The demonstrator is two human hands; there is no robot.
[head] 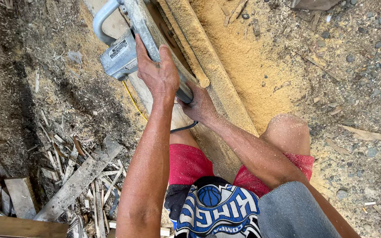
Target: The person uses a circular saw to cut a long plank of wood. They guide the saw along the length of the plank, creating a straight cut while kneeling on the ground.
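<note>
Left hand (pixel 157 72) and right hand (pixel 199 105) are clamping the grey planer (pixel 126 48) lying on the sawdust-coated plank (pixel 212 75), its front running off the top edge.

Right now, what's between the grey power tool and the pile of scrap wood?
In the head view, bare ground dusted with sawdust separates the grey power tool from the scrap wood pile. A thin yellow cord runs near the tool.

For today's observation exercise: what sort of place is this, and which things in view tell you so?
Probably an outdoor woodworking yard: sawdust heaped over gravel, timber offcuts scattered about, and both hands on a grey power tool over a plank.
</note>
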